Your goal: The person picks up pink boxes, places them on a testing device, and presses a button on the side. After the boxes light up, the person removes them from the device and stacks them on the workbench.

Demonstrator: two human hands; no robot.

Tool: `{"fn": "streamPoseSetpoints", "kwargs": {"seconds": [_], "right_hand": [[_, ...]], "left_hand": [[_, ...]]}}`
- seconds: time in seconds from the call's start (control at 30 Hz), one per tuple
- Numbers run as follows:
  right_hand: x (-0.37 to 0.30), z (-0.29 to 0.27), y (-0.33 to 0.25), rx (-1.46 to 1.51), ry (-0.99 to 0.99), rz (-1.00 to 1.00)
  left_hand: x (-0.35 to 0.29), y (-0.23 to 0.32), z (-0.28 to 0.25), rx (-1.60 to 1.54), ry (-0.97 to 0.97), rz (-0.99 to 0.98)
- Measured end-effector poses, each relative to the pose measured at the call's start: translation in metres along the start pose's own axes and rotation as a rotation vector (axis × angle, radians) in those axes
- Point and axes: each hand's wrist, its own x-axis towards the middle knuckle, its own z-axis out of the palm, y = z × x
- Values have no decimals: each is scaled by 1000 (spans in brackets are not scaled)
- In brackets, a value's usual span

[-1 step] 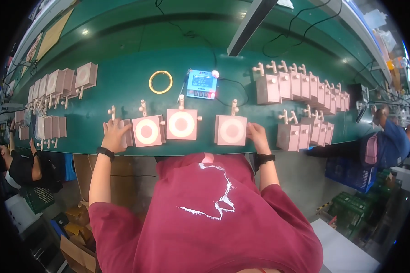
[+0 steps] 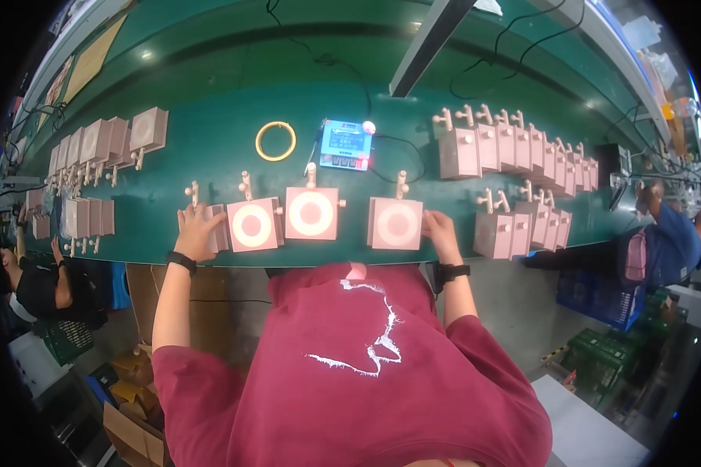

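Note:
My left hand (image 2: 199, 232) is closed around the leftmost pink box (image 2: 220, 228) of the near row, and its fingers hide much of that box. Beside it stand a tilted pink box (image 2: 251, 224) and another pink box (image 2: 311, 212), each with a bright glowing ring on its face. My right hand (image 2: 442, 233) holds the right side of a separate pink box (image 2: 395, 223), whose ring looks dull. Where the other boxes have a side knob, my right fingers cover the spot. A jointed stem with a round knob rises from each box top.
Behind the row lie a yellow ring (image 2: 276, 141) and a blue-lit meter (image 2: 346, 145) with cables. More pink boxes (image 2: 459, 154) fill the right side, and others (image 2: 147, 129) the left. A metal post (image 2: 431, 45) stands at the back. Other people (image 2: 40, 286) are at both sides.

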Motion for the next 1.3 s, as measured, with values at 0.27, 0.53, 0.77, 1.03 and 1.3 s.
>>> {"fn": "streamPoseSetpoints", "kwargs": {"seconds": [0.27, 0.53, 0.77, 1.03, 1.3], "right_hand": [[-50, 34, -69, -835, 250, -726], [-24, 53, -62, -1195, 247, -956], [-33, 69, -66, -726, 309, -844], [-17, 60, -47, -880, 268, -990], [-26, 73, -59, -1010, 383, -989]], "left_hand": [[8, 1, 8, 68, 40, 44], [-13, -1, 1, 19, -38, -71], [-7, 0, 15, 7, -25, -83], [-6, 2, 13, 9, -15, -49], [-7, -4, 14, -13, -21, -56]]}}
